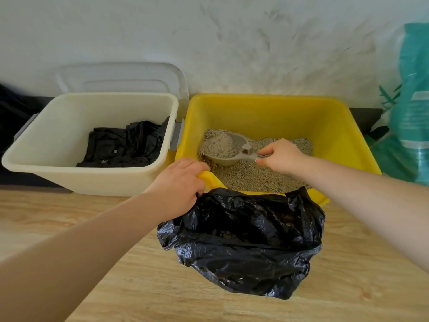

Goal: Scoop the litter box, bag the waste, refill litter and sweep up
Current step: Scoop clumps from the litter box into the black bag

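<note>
A yellow litter box point(267, 108) stands against the wall with grey-beige litter point(250, 177) in its bottom. My right hand point(282, 155) grips the handle of a grey scoop point(241, 141), which is held above the litter, heaped with clumped litter. An open black waste bag point(243, 238) lies on the wooden floor in front of the box, with some clumps visible inside. My left hand point(180, 185) holds the bag's left edge against the box's near-left rim.
A cream plastic bin point(60, 159) with crumpled black bags point(125, 145) inside stands left of the litter box, its clear lid point(120, 77) leaning on the wall behind. A teal litter sack point(411, 108) stands at the right. Wooden floor point(92, 287) spreads in front.
</note>
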